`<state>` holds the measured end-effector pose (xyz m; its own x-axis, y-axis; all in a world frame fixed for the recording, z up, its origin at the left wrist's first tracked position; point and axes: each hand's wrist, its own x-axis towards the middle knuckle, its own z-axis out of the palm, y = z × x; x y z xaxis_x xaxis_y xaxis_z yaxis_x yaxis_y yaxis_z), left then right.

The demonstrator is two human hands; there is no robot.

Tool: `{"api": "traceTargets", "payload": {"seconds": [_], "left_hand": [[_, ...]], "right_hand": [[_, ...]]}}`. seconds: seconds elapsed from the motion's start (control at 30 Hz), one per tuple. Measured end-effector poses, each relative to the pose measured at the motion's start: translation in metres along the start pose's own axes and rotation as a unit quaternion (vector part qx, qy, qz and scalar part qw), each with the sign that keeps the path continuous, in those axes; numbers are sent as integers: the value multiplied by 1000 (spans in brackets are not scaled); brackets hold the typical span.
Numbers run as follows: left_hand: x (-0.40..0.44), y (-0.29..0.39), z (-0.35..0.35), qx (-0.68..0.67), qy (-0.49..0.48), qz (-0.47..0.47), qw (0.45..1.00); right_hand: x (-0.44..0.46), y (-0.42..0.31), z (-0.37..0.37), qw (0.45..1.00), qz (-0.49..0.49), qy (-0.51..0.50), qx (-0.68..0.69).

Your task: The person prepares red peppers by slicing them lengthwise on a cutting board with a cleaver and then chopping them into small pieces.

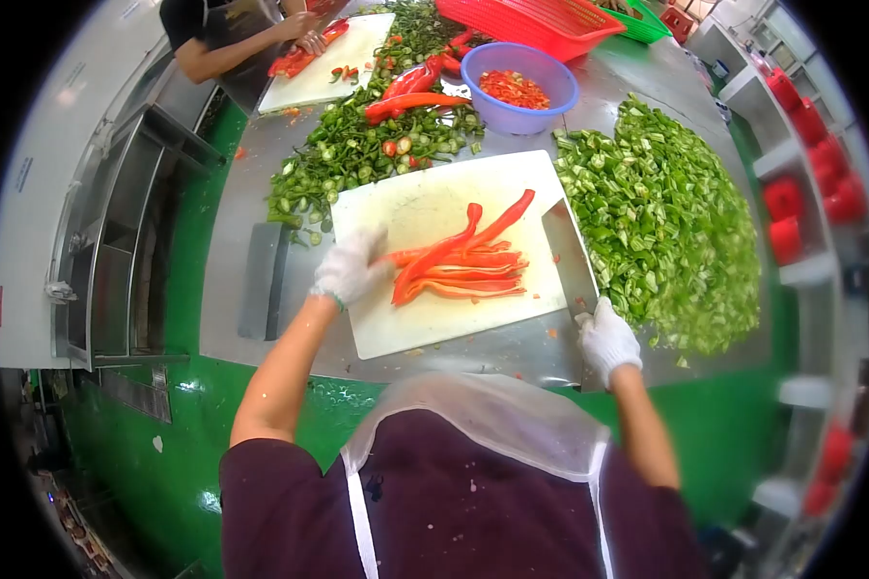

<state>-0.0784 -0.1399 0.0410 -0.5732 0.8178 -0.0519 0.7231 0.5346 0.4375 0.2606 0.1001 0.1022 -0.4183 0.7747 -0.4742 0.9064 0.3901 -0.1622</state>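
Grips the knife point(568, 253) in the right hand point(608, 340), blade right of the red pepper strips point(463, 272) lying roughly left-to-right on the cutting board point(396, 331), and touches their left ends with the nearer left hand point(350, 270), its closure unclear.

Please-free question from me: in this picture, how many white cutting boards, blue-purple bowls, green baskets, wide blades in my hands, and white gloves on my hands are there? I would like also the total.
White cutting boards: 2
Blue-purple bowl: 1
Green basket: 1
Wide blade: 1
White gloves: 2
Total: 7
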Motion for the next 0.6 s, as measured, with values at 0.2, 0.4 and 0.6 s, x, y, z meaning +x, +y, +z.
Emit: {"api": "traceTargets", "payload": {"seconds": [0.2,0.4,0.6], "left_hand": [[-29,-7,21,83,6,-1,997],[-33,10,19,81,-53,-84,992],[-36,16,-10,-167,-257,-291,906]], "right_hand": [[-1,9,11,999,-14,28,45],[-25,-28,8,988,-134,-8,75],[-47,-74,9,956,-288,-61,16]]}}
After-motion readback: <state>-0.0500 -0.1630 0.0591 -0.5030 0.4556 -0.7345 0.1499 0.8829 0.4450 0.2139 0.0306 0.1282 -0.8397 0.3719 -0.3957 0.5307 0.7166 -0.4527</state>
